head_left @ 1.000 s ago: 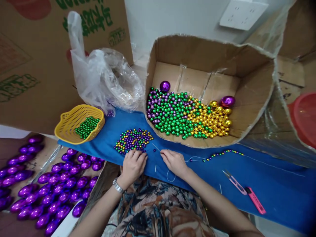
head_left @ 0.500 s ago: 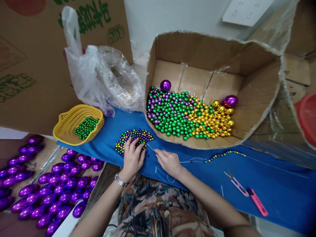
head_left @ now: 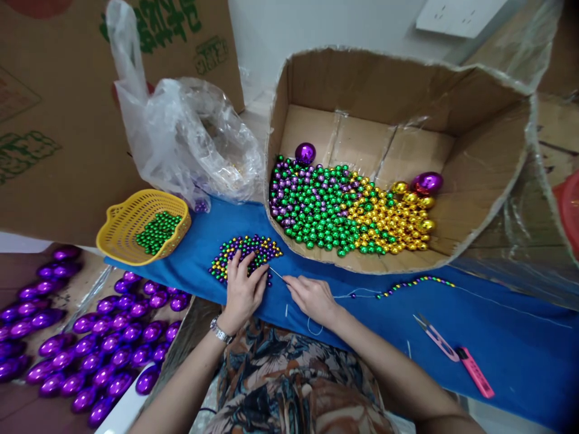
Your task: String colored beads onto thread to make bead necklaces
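My left hand (head_left: 243, 289), with a metal watch (head_left: 221, 330) on its wrist, rests at the near edge of a pile of small purple, green and gold beads (head_left: 242, 246). Its fingers are spread, the tips touching the beads. My right hand (head_left: 313, 299) is closed on a thin needle (head_left: 276, 274), whose tip points left to my left thumb and the pile. Whether a bead sits on the tip is too small to tell. Thread trails right from my right hand to a strung row of beads (head_left: 414, 282) lying on the blue cloth (head_left: 362, 325).
A cut-down cardboard box (head_left: 362, 262) of larger beads stands behind my hands. At left are a yellow basket (head_left: 106, 235) of green beads, a clear plastic bag (head_left: 181, 132) and several purple egg-shaped ornaments (head_left: 111, 343). Thread snips (head_left: 436, 340) and a pink cutter (head_left: 474, 372) lie at right.
The needle tip has come closer to my left thumb, which has shifted slightly up and right. My right hand keeps its grip on the needle. The view has shifted a little.
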### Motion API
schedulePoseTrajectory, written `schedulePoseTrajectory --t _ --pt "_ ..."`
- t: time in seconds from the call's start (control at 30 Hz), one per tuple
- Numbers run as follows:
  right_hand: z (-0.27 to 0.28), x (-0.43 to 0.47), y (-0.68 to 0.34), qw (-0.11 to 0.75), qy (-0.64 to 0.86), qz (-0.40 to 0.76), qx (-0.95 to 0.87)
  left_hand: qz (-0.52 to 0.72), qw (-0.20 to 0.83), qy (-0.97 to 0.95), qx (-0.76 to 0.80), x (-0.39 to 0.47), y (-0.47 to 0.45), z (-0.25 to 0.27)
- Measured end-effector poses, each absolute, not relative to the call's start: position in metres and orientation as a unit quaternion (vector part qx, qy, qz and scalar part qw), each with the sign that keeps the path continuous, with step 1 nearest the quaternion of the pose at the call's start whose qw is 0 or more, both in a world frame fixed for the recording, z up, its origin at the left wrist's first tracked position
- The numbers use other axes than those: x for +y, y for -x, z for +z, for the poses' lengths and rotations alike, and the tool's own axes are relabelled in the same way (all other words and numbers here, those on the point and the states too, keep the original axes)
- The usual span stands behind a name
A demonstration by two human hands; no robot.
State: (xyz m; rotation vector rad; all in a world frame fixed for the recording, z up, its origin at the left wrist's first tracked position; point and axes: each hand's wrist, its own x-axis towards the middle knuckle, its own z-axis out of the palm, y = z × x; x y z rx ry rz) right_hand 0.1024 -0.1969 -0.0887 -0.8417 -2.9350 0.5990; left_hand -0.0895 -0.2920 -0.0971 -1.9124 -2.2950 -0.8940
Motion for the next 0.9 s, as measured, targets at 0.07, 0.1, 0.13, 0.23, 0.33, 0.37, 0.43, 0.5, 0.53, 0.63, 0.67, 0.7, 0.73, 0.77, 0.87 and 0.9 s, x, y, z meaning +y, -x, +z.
schedulePoseTrajectory --t 0.07,0.1,0.13,0.23,0.33,0.37,0.43,0.5,0.53,0.63,0.67,0.7,0.73,0.77,0.87,0.9 --pt "-0.089 -0.198 -0.102 0.01 0.27 0.196 -0.943 -0.292 0.017 0.608 -0.739 -0.292 0.09 -0.099" --pt "-0.089 -0.199 -0.102 0.007 0.27 0.197 -0.942 -0.293 0.018 0.606 -0.739 -0.291 0.09 -0.099" --pt "-0.089 -0.199 -0.102 0.005 0.272 0.198 -0.942 -0.293 0.018 0.606 -0.739 -0.291 0.091 -0.1" --pt "-0.089 -0.2 -0.101 0.002 0.275 0.198 -0.941 -0.293 0.018 0.609 -0.737 -0.291 0.091 -0.1" --pt "-0.089 -0.2 -0.1 0.002 0.275 0.195 -0.941 -0.296 0.015 0.609 -0.736 -0.291 0.092 -0.1" --pt "-0.089 -0.2 -0.099 0.0 0.275 0.194 -0.942 -0.298 0.014 0.608 -0.736 -0.291 0.092 -0.1" --pt "-0.089 -0.2 -0.097 -0.003 0.278 0.192 -0.941 -0.3 0.011 0.605 -0.738 -0.291 0.091 -0.1" --pt "-0.089 -0.2 -0.095 -0.008 0.279 0.187 -0.942 -0.301 0.007 0.605 -0.737 -0.291 0.09 -0.099" --pt "-0.089 -0.201 -0.093 -0.01 0.279 0.182 -0.943 -0.301 0.004 0.606 -0.736 -0.291 0.089 -0.098" --pt "-0.09 -0.202 -0.089 -0.013 0.274 0.166 -0.947 -0.3 -0.005 0.61 -0.733 -0.292 0.087 -0.094" --pt "-0.09 -0.202 -0.089 -0.013 0.273 0.164 -0.948 -0.301 -0.007 0.609 -0.734 -0.293 0.087 -0.093" --pt "-0.09 -0.202 -0.089 -0.011 0.272 0.163 -0.948 -0.305 -0.006 0.605 -0.735 -0.293 0.087 -0.092" --pt "-0.09 -0.202 -0.089 -0.009 0.272 0.164 -0.948 -0.311 -0.004 0.599 -0.738 -0.294 0.088 -0.092" --pt "-0.09 -0.201 -0.089 -0.007 0.273 0.166 -0.948 -0.318 0.0 0.592 -0.74 -0.295 0.089 -0.092" --pt "-0.091 -0.199 -0.091 0.001 0.273 0.176 -0.946 -0.335 0.009 0.571 -0.749 -0.297 0.094 -0.093" --pt "-0.091 -0.199 -0.092 0.003 0.272 0.179 -0.946 -0.338 0.01 0.568 -0.751 -0.298 0.095 -0.094"
